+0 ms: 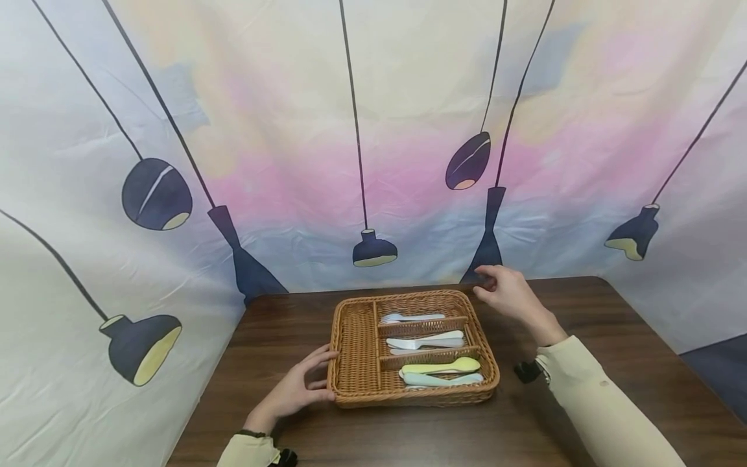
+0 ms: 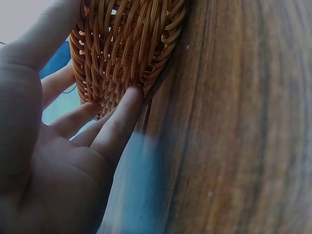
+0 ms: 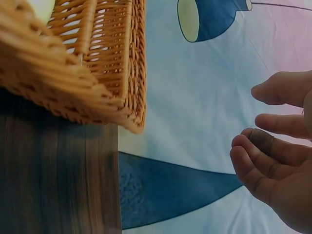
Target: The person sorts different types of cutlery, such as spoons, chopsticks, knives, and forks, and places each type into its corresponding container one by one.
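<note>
A brown wicker cutlery basket [image 1: 355,350] with divided compartments sits on the table. My left hand [image 1: 296,384] touches its left side; in the left wrist view the extended fingers [image 2: 119,119] rest against the woven wall. My right hand [image 1: 509,295] is in the air beyond the basket's far right corner, fingers loosely bent and holding nothing. In the front right compartment lie a yellow spoon [image 1: 443,366] and pale blue-green cutlery [image 1: 434,380]. The middle one has white and grey pieces, among them a fork [image 1: 417,344]. A pale blue utensil [image 1: 417,318] lies in the back one.
The dark wooden table [image 1: 583,363] extends around the basket, and its far edge is close behind it. A cloth backdrop [image 1: 408,143] printed with hanging lamps rises behind and to both sides. The long left compartment shows only its woven bottom.
</note>
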The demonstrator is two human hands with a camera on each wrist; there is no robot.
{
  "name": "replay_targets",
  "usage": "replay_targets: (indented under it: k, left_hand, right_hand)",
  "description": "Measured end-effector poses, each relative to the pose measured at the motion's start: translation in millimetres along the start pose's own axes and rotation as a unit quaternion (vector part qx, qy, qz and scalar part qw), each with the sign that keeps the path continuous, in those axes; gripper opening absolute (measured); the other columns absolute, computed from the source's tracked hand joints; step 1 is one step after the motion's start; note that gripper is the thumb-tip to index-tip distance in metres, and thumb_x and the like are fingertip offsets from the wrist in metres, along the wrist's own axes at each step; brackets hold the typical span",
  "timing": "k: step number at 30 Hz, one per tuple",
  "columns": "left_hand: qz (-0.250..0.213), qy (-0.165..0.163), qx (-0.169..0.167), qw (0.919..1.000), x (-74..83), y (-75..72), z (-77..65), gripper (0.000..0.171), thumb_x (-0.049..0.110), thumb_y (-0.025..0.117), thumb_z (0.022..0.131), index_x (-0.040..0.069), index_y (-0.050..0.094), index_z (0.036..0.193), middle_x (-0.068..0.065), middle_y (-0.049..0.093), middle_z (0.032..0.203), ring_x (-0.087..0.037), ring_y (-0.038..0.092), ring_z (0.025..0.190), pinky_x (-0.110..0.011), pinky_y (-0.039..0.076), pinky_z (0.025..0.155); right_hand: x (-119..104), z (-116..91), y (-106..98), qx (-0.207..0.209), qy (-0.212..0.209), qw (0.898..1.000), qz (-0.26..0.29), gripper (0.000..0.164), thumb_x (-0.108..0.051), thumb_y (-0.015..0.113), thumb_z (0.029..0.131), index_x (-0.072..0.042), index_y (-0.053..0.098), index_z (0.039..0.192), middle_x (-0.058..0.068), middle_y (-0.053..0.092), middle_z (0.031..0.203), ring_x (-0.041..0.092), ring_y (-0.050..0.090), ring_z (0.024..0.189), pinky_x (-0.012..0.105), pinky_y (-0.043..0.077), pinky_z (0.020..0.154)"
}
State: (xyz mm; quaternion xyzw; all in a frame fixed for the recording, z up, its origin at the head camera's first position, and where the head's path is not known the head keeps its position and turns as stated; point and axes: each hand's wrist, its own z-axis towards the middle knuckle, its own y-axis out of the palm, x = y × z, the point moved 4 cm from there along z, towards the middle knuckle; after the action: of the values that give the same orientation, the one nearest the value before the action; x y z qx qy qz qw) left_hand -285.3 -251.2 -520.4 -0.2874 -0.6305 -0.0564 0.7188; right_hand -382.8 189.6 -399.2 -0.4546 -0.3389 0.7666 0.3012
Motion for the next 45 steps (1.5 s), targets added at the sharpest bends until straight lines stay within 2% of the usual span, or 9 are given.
replay_targets:
  k: [7,12,20,26,33,45]
  left_hand:
    - [0.004,0.002,0.001,1.0,-0.4,-0.6,0.6,0.078,0.015,0.079,0.082,0.004,0.038,0.148,-0.019,0.008,0.162,-0.045,0.029,0.14,-0.031,0.052,0.1]
    - [0.0,-0.001,-0.001,1.0,0.1,0.1,-0.3,0.077,0.014,0.078,0.082,0.005,0.038,0.148,-0.019,0.008,0.162,-0.046,0.029,0.14,-0.03,0.052,0.099]
    - [0.004,0.003,-0.001,1.0,0.5,-0.5,-0.7,0.076,0.014,0.078,0.083,0.004,0.038,0.148,-0.02,0.008,0.162,-0.046,0.03,0.139,-0.03,0.052,0.099]
    - [0.005,0.004,0.0,1.0,-0.6,-0.2,-0.7,0.076,0.013,0.077,0.083,0.004,0.039,0.148,-0.021,0.009,0.161,-0.047,0.031,0.138,-0.031,0.053,0.098]
    - [0.003,-0.009,0.005,0.9999,-2.4,0.0,-0.3,0.076,0.015,0.078,0.083,0.008,0.04,0.148,-0.016,0.011,0.162,-0.043,0.032,0.139,-0.03,0.052,0.099]
    - [0.0,0.001,0.0,1.0,-1.2,0.3,-1.1,0.076,0.014,0.078,0.083,0.006,0.039,0.148,-0.019,0.008,0.162,-0.047,0.029,0.139,-0.03,0.052,0.099]
  right_hand:
    - [15.5,-14.2,-8.6,0.009,0.011,1.0,-0.003,0.045,-0.022,0.069,0.089,-0.001,0.06,0.128,0.022,0.066,0.112,0.031,0.068,0.089,0.046,0.058,0.071]
    - [28.8,-26.5,-14.3,0.007,0.025,0.999,-0.024,0.048,-0.022,0.07,0.089,0.002,0.059,0.129,0.025,0.063,0.116,0.033,0.067,0.091,0.05,0.057,0.072]
    - [47.5,-45.2,-20.2,-0.001,0.045,0.998,-0.051,0.05,-0.023,0.071,0.088,0.002,0.058,0.129,0.026,0.063,0.115,0.037,0.066,0.091,0.053,0.055,0.073]
    - [68.5,-60.9,-15.8,-0.022,0.068,0.996,-0.049,0.053,-0.023,0.071,0.087,0.005,0.056,0.13,0.03,0.062,0.116,0.041,0.065,0.095,0.052,0.056,0.07]
    - [89.0,-71.4,-15.0,-0.038,0.117,0.992,-0.035,0.058,-0.023,0.071,0.088,0.006,0.052,0.134,0.033,0.056,0.122,0.043,0.063,0.098,0.048,0.057,0.067]
    - [118.1,-84.7,-12.0,-0.083,0.156,0.983,-0.054,0.063,-0.025,0.068,0.089,0.012,0.046,0.135,0.039,0.053,0.125,0.05,0.059,0.097,0.056,0.052,0.073]
